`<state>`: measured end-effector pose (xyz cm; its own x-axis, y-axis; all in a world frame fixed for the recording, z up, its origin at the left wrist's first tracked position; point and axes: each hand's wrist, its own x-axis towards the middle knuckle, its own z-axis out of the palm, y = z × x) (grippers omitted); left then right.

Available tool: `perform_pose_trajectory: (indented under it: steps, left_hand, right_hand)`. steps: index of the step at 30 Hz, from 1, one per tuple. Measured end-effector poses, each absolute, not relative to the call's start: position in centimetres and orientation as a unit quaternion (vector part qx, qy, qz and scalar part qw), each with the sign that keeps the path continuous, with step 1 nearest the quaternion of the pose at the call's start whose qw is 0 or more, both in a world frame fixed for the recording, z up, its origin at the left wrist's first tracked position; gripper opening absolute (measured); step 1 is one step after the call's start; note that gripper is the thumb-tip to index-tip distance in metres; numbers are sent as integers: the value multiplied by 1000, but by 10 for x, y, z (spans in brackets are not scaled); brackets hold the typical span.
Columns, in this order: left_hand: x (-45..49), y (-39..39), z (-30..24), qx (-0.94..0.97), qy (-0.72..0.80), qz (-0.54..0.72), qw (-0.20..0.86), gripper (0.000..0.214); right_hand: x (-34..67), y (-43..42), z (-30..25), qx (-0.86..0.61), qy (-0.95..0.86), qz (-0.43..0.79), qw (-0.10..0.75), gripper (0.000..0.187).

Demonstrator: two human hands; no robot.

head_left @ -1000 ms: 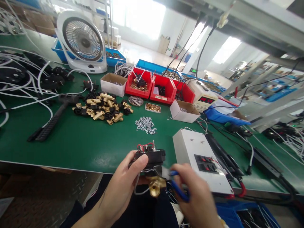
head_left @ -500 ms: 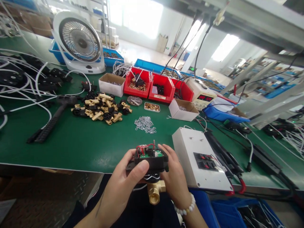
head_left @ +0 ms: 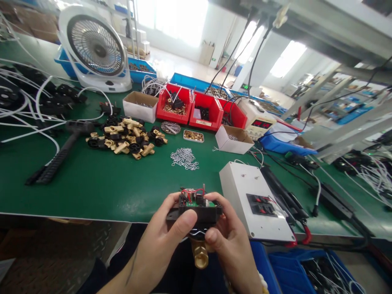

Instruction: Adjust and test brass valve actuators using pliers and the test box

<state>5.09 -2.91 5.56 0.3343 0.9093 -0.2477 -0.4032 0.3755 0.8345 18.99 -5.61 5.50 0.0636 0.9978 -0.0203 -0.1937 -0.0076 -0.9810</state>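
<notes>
Between my two hands, over the bench's front edge, is a black valve actuator housing [head_left: 200, 214], its open top showing a green circuit board and red wires. A brass valve body [head_left: 201, 255] hangs below it, with a bent wire clip [head_left: 197, 233] at the joint. My left hand [head_left: 167, 234] grips the housing's left side, thumb across its front. My right hand [head_left: 234, 237] holds the right side, thumb low by the brass body and fingers along the upper edge. Beyond them a heap of wire clips [head_left: 184, 158] lies on the green bench [head_left: 122, 192].
Brass valve bodies with black caps [head_left: 128, 138] are piled left of the clips, near a black hammer [head_left: 61, 153]. A white switch box [head_left: 254, 204] stands close to my right hand. Red bins [head_left: 204, 112], a fan [head_left: 96, 49] and a power supply [head_left: 259, 120] line the back.
My right hand has shifted its hold, its thumb now showing in front near the brass body. The assembly sits slightly lower and farther right in view, and the camera has turned a little.
</notes>
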Motion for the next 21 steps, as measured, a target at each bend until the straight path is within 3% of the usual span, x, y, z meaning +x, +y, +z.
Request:
perform_pose_trajectory:
  steps: [7, 11, 13, 16, 19, 21]
  left_hand:
    - [52, -27, 51, 329, 368, 416, 763, 44]
    - [49, -26, 52, 340, 400, 401, 751, 48]
    - [48, -28, 55, 356, 405, 400, 741, 49]
    - [49, -31, 60, 375, 412, 405, 725, 51]
    - [50, -34, 63, 381, 418, 408, 717, 52]
    - [50, -35, 65, 381, 417, 412, 715, 52]
  right_hand:
    - [182, -63, 52, -503, -433, 496, 560, 56]
    - [220, -44, 75, -508, -567, 477, 440, 60]
    - [258, -23, 88, -560, -634, 360, 393, 60]
    - [316, 14, 98, -673, -656, 143, 311, 42]
    - [350, 37, 93, -684, -672, 186, 215, 33]
    - [356, 42, 85, -682, -675, 200, 200, 28]
